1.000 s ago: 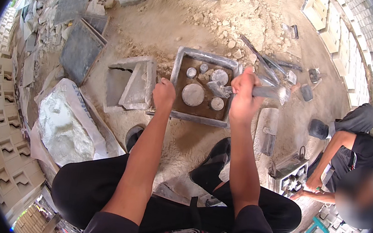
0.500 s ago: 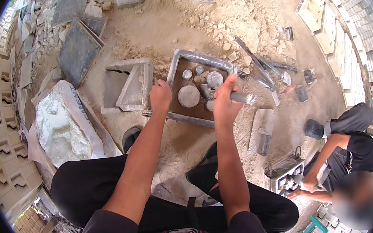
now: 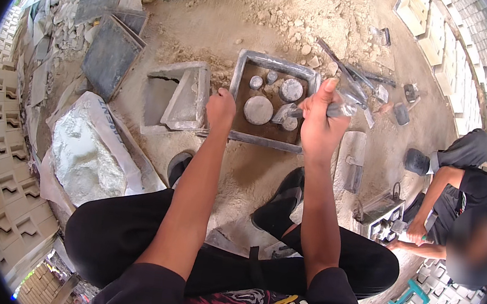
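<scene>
Sandy ground (image 3: 282,13), outdoor casting yard, person seated with legs drawn up. Square metal mould (image 3: 272,104) sits upper centre of frame, grey rim, brown floor inside with several round grey raised forms (image 3: 258,109)

Right hand (image 3: 317,127) is fisted around the handle of a small trowel (image 3: 295,111), blade tip dipping into the mould's right half beside the round forms. Left hand (image 3: 221,107) is curled closed on the mould's left rim, steadying it; can't tell if it pinches the edge or just presses

Progress, judged from this view: mould floor mostly bare, only a little grey mix near the trowel tip, so filling looks barely started; bulk of the fill and the levelling are left

Outward: just left of the mould, a second mould (image 3: 177,94) holding grey slab pieces. Lower left, open sack of grey powder (image 3: 86,153). Upper left, dark square slabs (image 3: 110,55) stacked by rubble. Right of the mould, loose metal tools (image 3: 358,81) and a flat float (image 3: 351,163) on the sand. Far right, another person (image 3: 459,192) crouched over a separate small mould (image 3: 382,217)
</scene>
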`<state>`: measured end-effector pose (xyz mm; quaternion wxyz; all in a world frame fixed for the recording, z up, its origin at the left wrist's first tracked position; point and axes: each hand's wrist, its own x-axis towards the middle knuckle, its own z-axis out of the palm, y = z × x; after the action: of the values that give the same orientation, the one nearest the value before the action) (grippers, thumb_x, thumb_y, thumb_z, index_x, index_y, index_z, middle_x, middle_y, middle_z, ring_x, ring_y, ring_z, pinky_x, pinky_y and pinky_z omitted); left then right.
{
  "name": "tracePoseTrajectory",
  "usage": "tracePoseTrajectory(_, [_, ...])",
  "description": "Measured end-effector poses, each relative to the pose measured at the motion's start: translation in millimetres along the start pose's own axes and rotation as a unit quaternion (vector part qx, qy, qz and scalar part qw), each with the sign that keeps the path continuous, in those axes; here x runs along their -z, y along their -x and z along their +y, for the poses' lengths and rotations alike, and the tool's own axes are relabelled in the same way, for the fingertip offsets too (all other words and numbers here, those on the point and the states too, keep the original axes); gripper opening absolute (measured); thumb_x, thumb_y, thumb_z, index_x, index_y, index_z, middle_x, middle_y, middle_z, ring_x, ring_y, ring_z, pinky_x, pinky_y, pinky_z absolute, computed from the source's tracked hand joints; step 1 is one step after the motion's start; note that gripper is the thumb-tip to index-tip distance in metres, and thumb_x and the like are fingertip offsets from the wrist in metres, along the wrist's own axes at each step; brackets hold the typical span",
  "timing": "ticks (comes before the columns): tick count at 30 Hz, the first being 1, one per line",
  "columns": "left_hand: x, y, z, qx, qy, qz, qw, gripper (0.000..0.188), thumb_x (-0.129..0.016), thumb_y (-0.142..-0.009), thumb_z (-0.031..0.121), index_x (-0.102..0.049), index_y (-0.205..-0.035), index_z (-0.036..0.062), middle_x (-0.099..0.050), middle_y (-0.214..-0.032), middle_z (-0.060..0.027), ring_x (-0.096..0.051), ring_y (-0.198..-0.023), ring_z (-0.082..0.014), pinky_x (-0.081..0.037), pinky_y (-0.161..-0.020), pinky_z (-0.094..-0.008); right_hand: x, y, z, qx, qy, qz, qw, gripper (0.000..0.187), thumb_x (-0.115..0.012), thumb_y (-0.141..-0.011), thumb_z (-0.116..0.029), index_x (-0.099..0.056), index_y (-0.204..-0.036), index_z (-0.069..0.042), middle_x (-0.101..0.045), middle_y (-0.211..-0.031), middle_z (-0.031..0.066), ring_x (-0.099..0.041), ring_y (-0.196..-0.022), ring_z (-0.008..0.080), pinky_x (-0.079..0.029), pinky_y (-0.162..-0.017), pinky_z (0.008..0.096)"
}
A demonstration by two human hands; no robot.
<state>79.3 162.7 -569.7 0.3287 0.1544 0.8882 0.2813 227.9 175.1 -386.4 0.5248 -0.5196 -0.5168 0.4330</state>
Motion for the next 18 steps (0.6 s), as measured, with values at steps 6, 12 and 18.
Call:
tracePoseTrajectory(6, [1,9,6,-0.130,0.073,0.013,0.989,0.053,-0.037,-0.093,0.035,-0.065,-0.092,-0.0096,-0.063,-0.098,-0.0315,-0.060,-0.094,-0.0463,-0.044,-0.086,-0.0505,12,-6,56,0.010,0.076,-0.060,0.995,0.045,-0.058,-0.096,-0.030,-0.044,-0.057,-0.013,-0.040,-0.050,-0.0056,-0.035,-0.045,0.0042,-0.026,-0.042,0.0244])
tracePoseTrajectory(12, [55,5,38,-0.240,0.115,-0.062,0.962,0.042,-0.045,-0.093,0.035,-0.059,-0.093,-0.0046,-0.064,-0.085,-0.0206,-0.061,-0.078,-0.0318,-0.046,-0.075,-0.0414,11,11,11,0.007,-0.138,-0.062,0.988,0.039,-0.058,-0.093,-0.017,-0.045,-0.057,-0.011,-0.043,-0.053,-0.0045,-0.036,-0.046,0.0049,-0.025,-0.043,0.0252])
tracePoseTrajectory(18, [162,96,170,-0.474,-0.164,-0.285,0.817,0.042,-0.044,-0.095,0.041,-0.057,-0.099,0.0012,-0.062,-0.083,-0.0130,-0.060,-0.074,-0.0199,-0.048,-0.069,-0.0354,17,-9,16,-0.067,0.006,-0.154,0.986,0.038,-0.060,-0.091,-0.030,-0.056,-0.063,-0.005,-0.049,-0.057,-0.0038,-0.044,-0.055,0.0068,-0.035,-0.052,0.0274])
